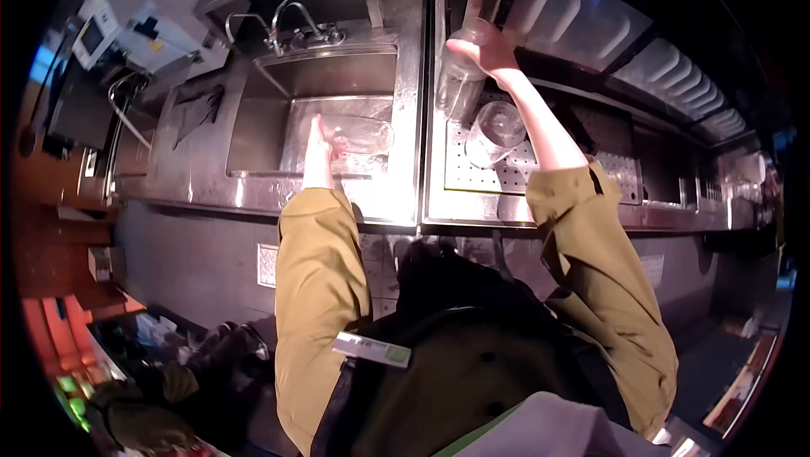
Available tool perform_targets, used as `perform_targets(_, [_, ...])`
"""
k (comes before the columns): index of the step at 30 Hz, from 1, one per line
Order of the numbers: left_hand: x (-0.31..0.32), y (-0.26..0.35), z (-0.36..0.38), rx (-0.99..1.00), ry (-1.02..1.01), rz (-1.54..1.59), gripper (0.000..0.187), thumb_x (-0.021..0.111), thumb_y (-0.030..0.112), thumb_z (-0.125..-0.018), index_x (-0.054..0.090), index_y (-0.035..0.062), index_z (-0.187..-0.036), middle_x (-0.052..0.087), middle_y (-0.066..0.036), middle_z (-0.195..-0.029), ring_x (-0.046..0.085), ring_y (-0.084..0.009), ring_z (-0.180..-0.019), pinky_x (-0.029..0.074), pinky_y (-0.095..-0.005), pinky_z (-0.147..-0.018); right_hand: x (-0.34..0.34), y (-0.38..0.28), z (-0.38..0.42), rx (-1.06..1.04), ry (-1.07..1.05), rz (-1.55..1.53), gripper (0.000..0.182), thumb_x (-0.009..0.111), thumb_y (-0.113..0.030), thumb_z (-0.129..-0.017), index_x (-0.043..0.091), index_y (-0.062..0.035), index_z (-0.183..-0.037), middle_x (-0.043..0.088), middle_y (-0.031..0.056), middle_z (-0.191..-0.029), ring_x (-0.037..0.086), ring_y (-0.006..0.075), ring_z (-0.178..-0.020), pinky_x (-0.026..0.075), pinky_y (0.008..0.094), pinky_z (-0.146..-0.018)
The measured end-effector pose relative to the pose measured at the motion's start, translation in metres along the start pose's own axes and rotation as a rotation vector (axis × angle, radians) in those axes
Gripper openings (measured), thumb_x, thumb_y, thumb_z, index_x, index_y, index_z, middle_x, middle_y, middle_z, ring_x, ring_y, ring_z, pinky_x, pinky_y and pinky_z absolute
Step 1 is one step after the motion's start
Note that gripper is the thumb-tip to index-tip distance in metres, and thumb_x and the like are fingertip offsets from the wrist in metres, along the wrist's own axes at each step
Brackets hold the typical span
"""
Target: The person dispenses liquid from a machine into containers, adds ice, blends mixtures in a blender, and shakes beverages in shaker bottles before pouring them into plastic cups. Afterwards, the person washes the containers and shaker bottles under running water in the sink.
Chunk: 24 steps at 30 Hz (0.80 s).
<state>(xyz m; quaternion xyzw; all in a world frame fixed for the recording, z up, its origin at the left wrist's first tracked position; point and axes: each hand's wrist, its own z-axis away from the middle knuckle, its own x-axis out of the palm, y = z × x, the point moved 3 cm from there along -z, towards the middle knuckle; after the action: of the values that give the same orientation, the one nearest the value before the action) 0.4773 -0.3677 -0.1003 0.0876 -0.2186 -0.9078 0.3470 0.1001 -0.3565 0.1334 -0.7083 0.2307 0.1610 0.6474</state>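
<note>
Over the sink basin, my left hand (322, 146) is closed on one end of a clear container (364, 134), which lies sideways with its other end pointing right. Most of those fingers are hidden or blurred by the clear wall. My right hand (488, 50) is wrapped round the top of a tall clear cylindrical container (461, 90), at the back left of the perforated drain tray (527, 177). Beside it, under my right forearm, a second clear jar (495, 134) is on the tray, apart from my fingers.
A steel sink (261, 136) with a curved faucet (295, 14) is ahead on the left. A dark cloth (198, 109) lies on the counter left of it. A white machine (156, 22) stands at the far left. Lidded bins (574, 22) line the back right. Another person (152, 406) is at lower left.
</note>
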Motion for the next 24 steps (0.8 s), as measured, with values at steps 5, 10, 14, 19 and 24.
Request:
perform_targets(5, [0.004,-0.032,-0.063,-0.268,-0.136,-0.409,0.084,0.063,0.057,-0.069,0.029,0.0099,-0.13,0.041,-0.021,-0.11,0.048,-0.0391,-0.102,0.047,-0.0534,-0.071,0.018,-0.041,0.045,0.168,0.136,0.122,0.079,0.069,-0.052,-0.063,0.044,-0.0075,-0.123,0.056,0.0157,-0.114,0.055,0.0272,-0.105,0.042,0.0326,-0.093])
perform_targets(10, [0.009,-0.037,-0.027,-0.047,0.074,-0.472,0.08,0.057,0.052,-0.077,0.026,0.0025,-0.131,0.032,-0.021,-0.124,0.04,-0.0337,-0.114,0.048,-0.0499,-0.078,0.025,-0.056,0.065,0.247,0.191,0.1,0.075,0.069,-0.05,-0.064,0.042,-0.0149,-0.124,0.053,0.0166,-0.118,0.054,0.0314,-0.108,0.042,0.035,-0.094])
perform_targets(14, [0.064,-0.056,0.035,0.233,-0.739,-0.317,0.071,0.051,0.048,-0.084,0.032,-0.004,-0.128,0.046,-0.02,-0.113,0.046,-0.0336,-0.109,0.047,-0.0454,-0.083,0.04,-0.069,0.081,0.074,0.216,0.052,0.069,0.072,-0.035,-0.065,0.045,-0.0044,-0.12,0.052,0.0168,-0.115,0.05,0.0309,-0.109,0.041,0.0378,-0.093])
perform_targets(19, [0.065,-0.11,0.177,-0.844,-1.084,-0.11,0.078,0.052,0.051,-0.081,0.029,-0.0029,-0.131,0.041,-0.024,-0.127,0.045,-0.0346,-0.114,0.04,-0.045,-0.093,0.085,-0.076,0.131,-0.361,0.143,0.209,0.061,0.074,-0.028,-0.059,0.051,-0.0043,-0.11,0.047,0.014,-0.116,0.046,0.0303,-0.106,0.04,0.0426,-0.092])
perform_targets(24, [0.043,-0.091,0.164,-0.455,-0.98,-0.12,0.087,0.051,0.061,-0.076,0.029,-0.0025,-0.131,0.037,-0.024,-0.132,0.046,-0.0343,-0.114,0.04,-0.0449,-0.094,-0.015,-0.07,0.248,-0.16,0.324,-0.246,0.06,0.077,-0.017,-0.06,0.052,-0.0082,-0.113,0.05,0.0106,-0.118,0.041,0.0306,-0.118,0.037,0.04,-0.098])
